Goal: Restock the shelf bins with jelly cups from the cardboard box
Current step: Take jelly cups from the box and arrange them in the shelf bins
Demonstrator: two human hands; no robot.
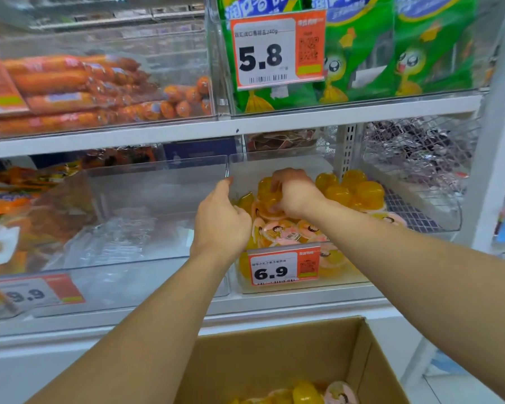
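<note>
A clear shelf bin (274, 161) with a 6.9 price tag (283, 268) holds several orange jelly cups (286, 230) with pink lids. My right hand (292, 192) reaches into this bin and grips an orange jelly cup (264, 191) above the pile. My left hand (220, 220) is at the bin's left wall with fingers curled; what it holds is hidden. More orange cups (353, 188) are stacked at the back right of the bin. A cardboard box (274, 360) sits below the shelf with a few jelly cups (306, 392) at its bottom.
A clear bin (146, 205) with clear wrapped goods stands left of the jelly bin. Orange sausages (70, 88) and green snack bags (362, 53) fill the upper shelf. A wire basket (420, 158) hangs at the right. Orange packets (12, 199) lie at the far left.
</note>
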